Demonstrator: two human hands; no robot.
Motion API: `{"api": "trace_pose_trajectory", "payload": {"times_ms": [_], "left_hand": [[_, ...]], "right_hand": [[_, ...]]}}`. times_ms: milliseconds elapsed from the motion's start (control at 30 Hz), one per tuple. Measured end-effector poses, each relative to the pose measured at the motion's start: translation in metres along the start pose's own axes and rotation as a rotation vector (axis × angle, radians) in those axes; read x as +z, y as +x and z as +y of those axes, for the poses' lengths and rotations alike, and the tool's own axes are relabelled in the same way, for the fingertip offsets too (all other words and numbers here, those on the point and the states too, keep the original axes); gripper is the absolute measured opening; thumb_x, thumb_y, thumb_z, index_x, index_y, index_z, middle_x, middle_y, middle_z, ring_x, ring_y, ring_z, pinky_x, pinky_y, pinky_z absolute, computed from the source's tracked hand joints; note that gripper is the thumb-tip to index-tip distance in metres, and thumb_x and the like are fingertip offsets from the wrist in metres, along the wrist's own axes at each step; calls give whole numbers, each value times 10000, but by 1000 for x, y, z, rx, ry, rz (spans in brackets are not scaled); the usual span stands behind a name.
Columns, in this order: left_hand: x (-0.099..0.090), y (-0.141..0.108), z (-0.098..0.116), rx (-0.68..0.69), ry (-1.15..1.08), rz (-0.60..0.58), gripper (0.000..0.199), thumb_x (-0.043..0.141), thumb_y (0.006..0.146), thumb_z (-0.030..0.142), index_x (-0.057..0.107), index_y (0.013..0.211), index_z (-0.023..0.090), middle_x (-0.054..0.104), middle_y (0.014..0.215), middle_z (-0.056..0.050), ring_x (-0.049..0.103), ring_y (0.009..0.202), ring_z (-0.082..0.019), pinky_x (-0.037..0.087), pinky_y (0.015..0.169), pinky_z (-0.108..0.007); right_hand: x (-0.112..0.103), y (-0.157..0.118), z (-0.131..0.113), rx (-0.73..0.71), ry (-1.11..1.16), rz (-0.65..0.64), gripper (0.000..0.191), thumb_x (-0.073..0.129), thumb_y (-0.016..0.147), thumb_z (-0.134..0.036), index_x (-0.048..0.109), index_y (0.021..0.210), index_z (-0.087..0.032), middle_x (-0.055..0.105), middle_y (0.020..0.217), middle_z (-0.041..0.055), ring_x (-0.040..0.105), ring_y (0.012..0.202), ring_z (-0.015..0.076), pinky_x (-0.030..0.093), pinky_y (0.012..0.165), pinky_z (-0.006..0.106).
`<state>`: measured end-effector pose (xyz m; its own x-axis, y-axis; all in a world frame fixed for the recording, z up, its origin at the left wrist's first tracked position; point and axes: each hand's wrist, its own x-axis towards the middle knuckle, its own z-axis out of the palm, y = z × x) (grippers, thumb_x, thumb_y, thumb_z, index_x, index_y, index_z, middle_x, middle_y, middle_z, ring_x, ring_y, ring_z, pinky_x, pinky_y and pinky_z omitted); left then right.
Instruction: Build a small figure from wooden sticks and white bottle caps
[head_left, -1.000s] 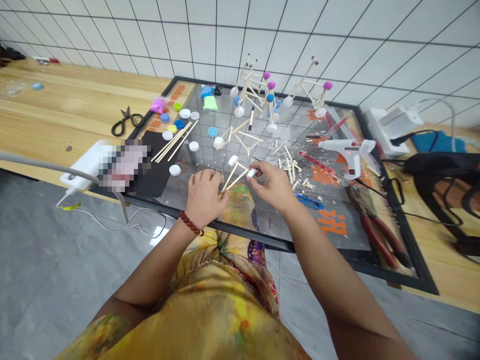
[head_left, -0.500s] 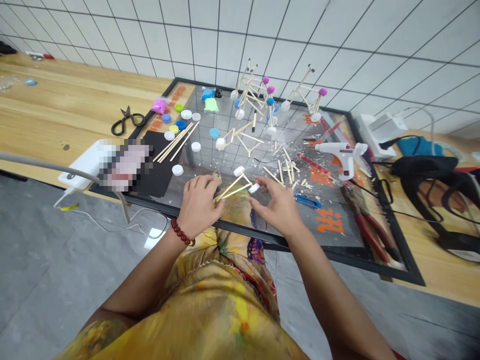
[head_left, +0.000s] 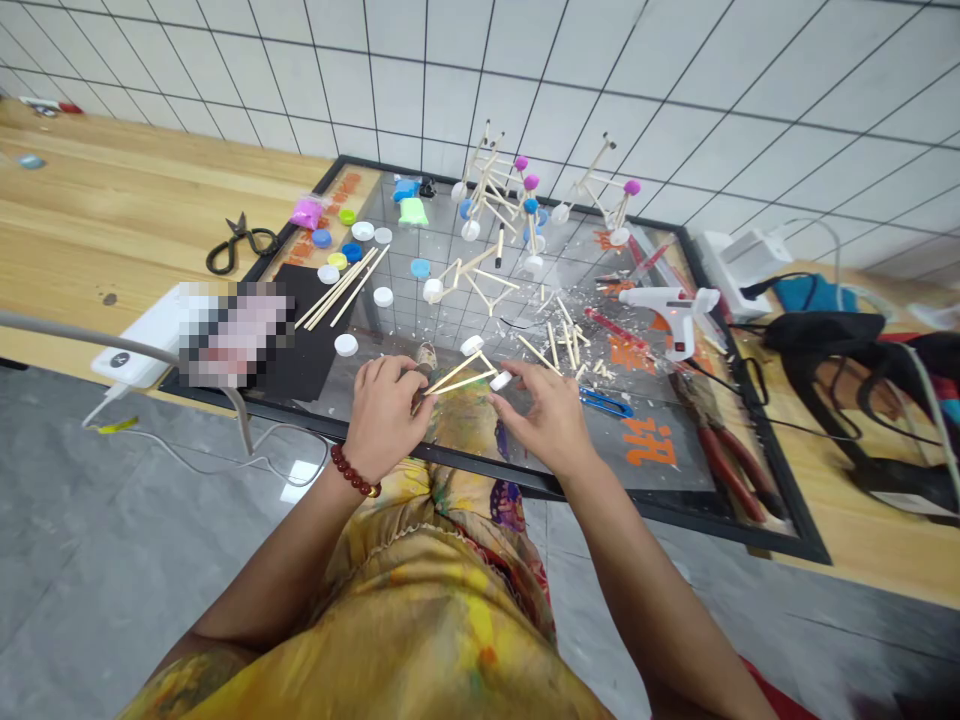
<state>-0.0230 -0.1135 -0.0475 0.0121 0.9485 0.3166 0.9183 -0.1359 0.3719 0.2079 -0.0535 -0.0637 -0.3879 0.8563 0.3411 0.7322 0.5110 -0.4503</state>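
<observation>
My left hand (head_left: pixel 388 405), with a red bead bracelet at its wrist, is closed on the near end of a small wooden stick frame (head_left: pixel 459 381). Two of the frame's sticks spread from those fingers towards the right. One white bottle cap (head_left: pixel 472 345) sits at the frame's far corner. A second white bottle cap (head_left: pixel 500 381), tilted on edge at the right corner, is between the thumb and forefinger of my right hand (head_left: pixel 546 415). Whether it is fixed to the stick cannot be made out. My left fingertips are partly hidden behind the hand.
Stick models with caps and pink balls (head_left: pixel 517 200) stand at the back. Loose sticks (head_left: pixel 341 285) lie left; cut pieces (head_left: pixel 568 345) lie right. A white glue gun (head_left: pixel 675 310), red-handled pliers (head_left: pixel 731 460) and a blue cutter (head_left: pixel 606 402) lie at the right, black scissors (head_left: pixel 240 243) at the left.
The view has shifted slightly, moving the whole scene a little to the left. Both hands keep about the same place at the frame; the right-hand cap has turned slightly.
</observation>
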Motion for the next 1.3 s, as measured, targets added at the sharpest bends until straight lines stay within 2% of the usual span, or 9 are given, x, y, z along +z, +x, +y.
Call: {"api": "trace_pose_trajectory", "payload": {"times_ms": [100,233,333,633,900,1100,1200,1300], "left_hand": [[1,-1,0,14,-15,7,109,601,904,272,670,972,222,652,1178,-108,576,1182,-288,419,1067,-503],[2,-3,1,106,-35,25,201,581,909,262,656,1084,199,601,1271,-139,512,1280,-298,388,1123,-507],[3,-5,0,143,-58,24,187,561,915,241,659,1073,215,577,1311,-133,477,1330,-291,379,1147,-503],[-1,-4,0,165,-66,-51,206,557,922,231,677,1089,214,549,1346,-136,437,1376,-306,389,1158,-520],[2,-4,-2,176,-51,-36,190,573,919,227,677,1072,185,551,1344,-154,424,1392,-338,380,1163,-563],[3,-5,-2,157,-84,-6,205,615,892,216,653,1092,194,576,1325,-144,449,1379,-326,395,1162,-555],[4,-5,-3,135,-94,45,227,620,899,235,624,1120,184,596,1295,-145,469,1358,-317,398,1164,-544],[6,-6,-4,89,-67,90,308,630,900,269,600,1189,167,608,1275,-151,490,1329,-331,408,1149,-556]], "right_hand": [[-1,-2,-1,-8,-12,-1,372,619,904,-428,633,1214,-222,742,1115,90,685,935,275,422,873,447],[-3,-4,-1,1,3,-9,405,634,898,-430,609,1248,-228,739,1125,82,687,914,264,407,862,437],[-4,-4,-1,14,-1,-19,397,640,897,-421,608,1249,-241,744,1092,67,687,906,262,398,853,430],[-4,-6,0,-41,-44,-9,334,639,921,-393,622,1228,-264,753,1075,40,688,904,242,370,852,413],[-6,-6,-3,-102,-118,26,291,622,951,-350,615,1216,-231,756,1054,28,682,857,206,353,828,374],[-5,-5,-2,-107,-129,26,289,633,948,-344,608,1214,-234,754,1080,24,691,873,193,366,837,366],[-8,-6,-2,-99,-97,75,314,667,924,-349,613,1213,-239,750,1081,28,695,859,188,387,827,364],[-14,-7,1,-56,-18,222,316,715,886,-353,641,1173,-242,747,1037,28,690,825,178,428,816,354]]}}
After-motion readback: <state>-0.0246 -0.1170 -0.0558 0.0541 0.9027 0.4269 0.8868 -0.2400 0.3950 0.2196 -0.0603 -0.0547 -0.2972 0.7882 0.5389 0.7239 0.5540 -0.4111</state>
